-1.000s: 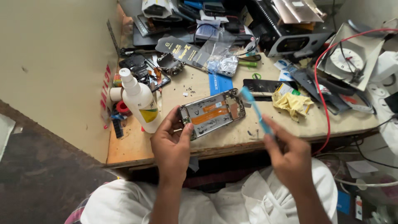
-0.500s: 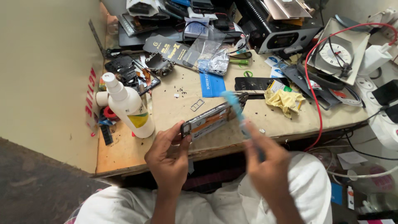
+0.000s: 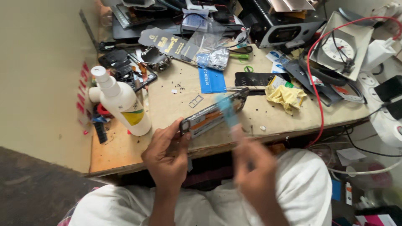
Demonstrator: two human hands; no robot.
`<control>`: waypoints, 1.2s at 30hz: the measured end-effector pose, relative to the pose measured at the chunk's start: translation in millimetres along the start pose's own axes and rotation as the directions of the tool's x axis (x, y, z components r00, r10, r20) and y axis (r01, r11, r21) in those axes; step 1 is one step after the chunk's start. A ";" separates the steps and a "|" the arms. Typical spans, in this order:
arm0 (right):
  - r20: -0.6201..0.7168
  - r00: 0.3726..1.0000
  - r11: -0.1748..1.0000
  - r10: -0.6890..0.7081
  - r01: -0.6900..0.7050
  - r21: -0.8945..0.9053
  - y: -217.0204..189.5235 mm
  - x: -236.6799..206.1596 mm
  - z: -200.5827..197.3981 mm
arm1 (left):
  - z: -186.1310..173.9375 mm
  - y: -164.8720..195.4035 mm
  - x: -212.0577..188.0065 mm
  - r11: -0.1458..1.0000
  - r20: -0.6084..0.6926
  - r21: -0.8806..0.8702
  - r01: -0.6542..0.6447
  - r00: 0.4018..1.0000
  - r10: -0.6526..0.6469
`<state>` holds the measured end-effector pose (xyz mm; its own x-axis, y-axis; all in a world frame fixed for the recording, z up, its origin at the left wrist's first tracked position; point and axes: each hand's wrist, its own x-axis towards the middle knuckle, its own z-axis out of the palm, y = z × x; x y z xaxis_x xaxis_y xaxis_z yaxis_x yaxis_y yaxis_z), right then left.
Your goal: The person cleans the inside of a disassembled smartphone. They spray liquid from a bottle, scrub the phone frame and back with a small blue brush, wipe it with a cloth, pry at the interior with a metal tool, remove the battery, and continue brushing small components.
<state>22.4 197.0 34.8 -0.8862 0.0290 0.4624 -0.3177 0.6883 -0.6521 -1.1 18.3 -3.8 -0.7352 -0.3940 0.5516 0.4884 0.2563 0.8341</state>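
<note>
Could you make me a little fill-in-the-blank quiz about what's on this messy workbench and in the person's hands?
1. The left hand holds an opened ____ by its end.
2. The right hand holds a light ____ tool against it.
3. The white squeeze bottle stands to the ____ of the left hand.
4. The crumpled cloth on the bench is ____.

Missing words: phone; blue; left; yellow

White bottle (image 3: 121, 104) w/ yellow label, blue tool (image 3: 226, 109), yellow cloth (image 3: 287, 96), red cable (image 3: 318, 104), blue card (image 3: 211, 79)
</note>
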 end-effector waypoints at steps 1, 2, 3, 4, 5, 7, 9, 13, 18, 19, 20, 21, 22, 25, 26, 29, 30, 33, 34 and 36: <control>0.120 0.985 0.992 0.125 -0.123 -0.025 -6.0 -9.5 5.8 | 0.3 0.0 -0.4 1.000 -0.006 0.000 -0.011 1.000 0.011; 0.230 0.941 0.969 0.248 -0.240 -0.062 -10.4 -14.7 9.2 | 0.4 -0.1 -0.9 1.000 -0.002 -0.025 -0.002 1.000 0.002; 0.136 0.982 0.991 0.134 -0.136 0.008 -7.4 -10.9 7.3 | 0.4 -0.1 -1.4 0.999 0.004 -0.049 0.009 1.000 -0.009; 0.039 0.999 0.997 0.022 -0.025 0.070 -3.3 -4.0 3.7 | 0.2 -0.2 -2.0 0.997 0.009 -0.068 0.023 1.000 -0.023; -0.069 0.994 0.988 -0.088 0.096 0.123 -0.4 2.5 -0.8 | 0.0 -0.3 -2.5 0.997 0.012 -0.059 0.038 0.999 -0.038; -0.110 0.994 0.993 -0.004 0.017 0.117 -0.2 9.5 -7.0 | -0.2 -0.6 -3.4 0.998 0.013 -0.051 0.048 0.999 -0.048; -0.015 0.994 0.994 0.106 -0.105 0.041 -0.8 8.4 -7.0 | 0.2 -1.1 -4.1 0.999 -0.001 -0.035 0.036 0.999 -0.036; 0.067 0.996 0.998 0.056 -0.058 0.019 9.9 -5.1 -1.6 | 0.5 -2.5 -5.0 0.997 0.005 -0.082 0.006 1.000 -0.006; -0.063 0.962 0.931 0.267 -0.241 0.276 84.4 14.4 -23.8 | 1.1 -5.0 -3.2 1.000 0.007 -0.013 -0.008 1.000 0.008; -0.066 0.936 0.896 0.344 -0.307 0.322 98.8 16.8 -25.5 | 1.8 -5.6 -2.0 1.000 0.005 -0.001 0.005 1.000 -0.005; -0.030 0.934 0.866 0.355 -0.317 0.386 108.9 15.6 -25.3 | 2.4 -6.2 -0.4 0.998 0.006 -0.044 0.046 0.999 -0.046; 0.008 0.931 0.831 0.365 -0.330 0.447 115.1 13.2 -25.9 | 2.8 -6.6 1.7 0.992 0.010 -0.084 0.089 0.996 -0.088; 0.048 0.926 0.791 0.373 -0.345 0.505 118.5 11.6 -27.8 | 2.9 -6.9 4.2 0.983 0.015 -0.124 0.133 0.991 -0.132; 0.098 0.903 0.768 0.418 -0.409 0.492 109.8 3.1 -29.6 | 1.1 -5.8 13.7 0.923 0.067 -0.113 0.367 0.930 -0.362; 0.130 0.887 0.738 0.443 -0.443 0.509 104.5 2.3 -31.2 | 0.1 -4.5 17.4 0.927 0.102 -0.090 0.365 0.929 -0.356; 0.185 0.877 0.744 0.443 -0.475 0.470 91.8 9.1 -38.7 | -1.4 2.2 28.6 0.914 0.166 0.034 0.403 0.900 -0.403; 0.163 0.908 0.814 0.386 -0.418 0.403 89.7 15.1 -41.1 | -0.9 5.4 32.0 0.896 0.159 0.104 0.432 0.882 -0.444; 0.085 0.985 0.979 0.148 -0.158 0.132 83.5 31.8 -48.0 | 3.1 17.7 37.6 0.810 0.150 0.459 0.366 0.866 -0.476; 0.070 0.996 0.998 0.051 -0.053 0.026 80.1 37.9 -49.6 | 5.7 22.2 37.5 0.751 0.153 0.586 0.305 0.868 -0.472; 0.108 0.993 0.999 0.047 -0.047 -0.006 70.1 50.8 -51.6 | 13.5 30.8 34.4 0.639 0.167 0.769 0.019 0.959 -0.229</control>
<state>-27.5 284.1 43.6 -0.9316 -0.0170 0.3632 -0.2736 0.6904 -0.6697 -17.7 24.5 40.9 -0.8954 -0.2894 0.3383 -0.0632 0.8349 0.5468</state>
